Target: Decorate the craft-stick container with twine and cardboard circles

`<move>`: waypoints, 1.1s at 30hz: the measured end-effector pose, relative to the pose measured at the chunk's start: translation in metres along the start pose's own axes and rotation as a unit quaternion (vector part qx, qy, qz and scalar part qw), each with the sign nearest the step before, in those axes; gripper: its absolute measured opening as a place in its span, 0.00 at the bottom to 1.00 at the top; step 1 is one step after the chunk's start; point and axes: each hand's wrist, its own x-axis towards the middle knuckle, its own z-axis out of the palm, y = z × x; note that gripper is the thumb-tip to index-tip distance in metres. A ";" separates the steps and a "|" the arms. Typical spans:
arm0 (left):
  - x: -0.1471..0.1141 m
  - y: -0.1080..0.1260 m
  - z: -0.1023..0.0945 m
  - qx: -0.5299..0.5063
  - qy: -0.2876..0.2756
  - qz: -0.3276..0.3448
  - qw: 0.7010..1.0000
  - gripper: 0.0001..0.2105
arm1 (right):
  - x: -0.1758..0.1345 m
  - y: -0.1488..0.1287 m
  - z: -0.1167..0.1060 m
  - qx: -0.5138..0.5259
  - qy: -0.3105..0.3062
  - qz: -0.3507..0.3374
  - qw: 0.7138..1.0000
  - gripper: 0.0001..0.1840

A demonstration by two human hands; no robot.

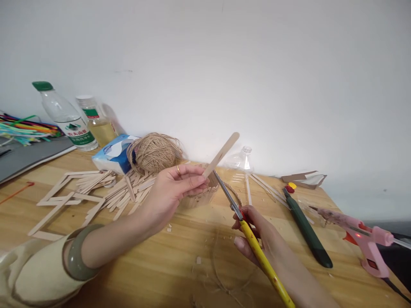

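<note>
Pale wall [205, 77], wooden tabletop [135, 265]. Left hand [175, 186]: pinched on the lower end of one wooden stick [224, 154], which projects up and rightward from the grip. Braided-rim container [210, 193]: partly hidden behind. Yellow-handled cutting tool [261, 259]: clasped in right hand [266, 232], handle cropped below; tip contact with stick unclear.

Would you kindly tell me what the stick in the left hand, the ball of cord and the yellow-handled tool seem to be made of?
The stick: apparently bare wood, pale and matt, with dark streak.
The ball of cord: probably jute or similar fibre, given its coarse brown strands.
The yellow-handled tool: metal-looking, shiny grey end; smooth handle covering, perhaps plastic or rubber.
</note>
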 end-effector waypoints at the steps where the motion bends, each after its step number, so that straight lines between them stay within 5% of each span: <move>1: 0.000 0.000 0.001 0.007 -0.002 -0.006 1.000 0.05 | -0.001 0.002 0.000 0.004 -0.007 0.002 1.000 0.17; 11: -0.003 -0.007 0.004 0.074 -0.032 -0.052 0.995 0.07 | -0.001 -0.008 0.002 -0.047 -0.021 0.033 0.998 0.16; 25: -0.007 0.001 0.007 0.036 -0.092 -0.086 0.991 0.06 | 0.002 0.005 0.004 0.077 -0.059 -0.031 0.995 0.29; 33: -0.006 -0.001 0.007 0.091 -0.098 -0.086 0.987 0.05 | 0.001 0.005 0.002 0.069 -0.072 -0.037 0.994 0.24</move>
